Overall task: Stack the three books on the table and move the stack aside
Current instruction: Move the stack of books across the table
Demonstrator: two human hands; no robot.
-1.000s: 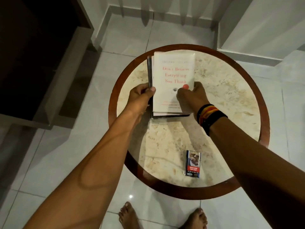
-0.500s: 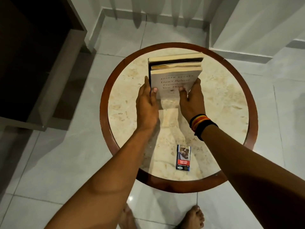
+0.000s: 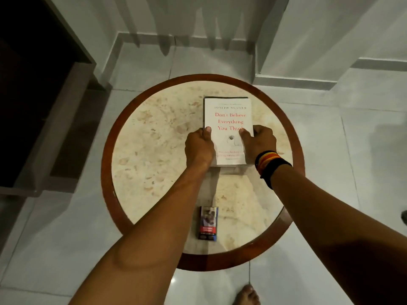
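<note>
Both hands — left hand, right hand — are clasping the stack of books by its sides, lying flat toward the far side of the table. Covers could be sliding apart (a loose squeeze would do it).

A room in a home: pale glossy floor tiles meet white walls with a tiled skirting, and a round side table with a stone-look top and reddish wooden rim stands in a corner. A paperback, a small printed pack (cigarettes, by the look) and a bare foot mark it as domestic.
</note>
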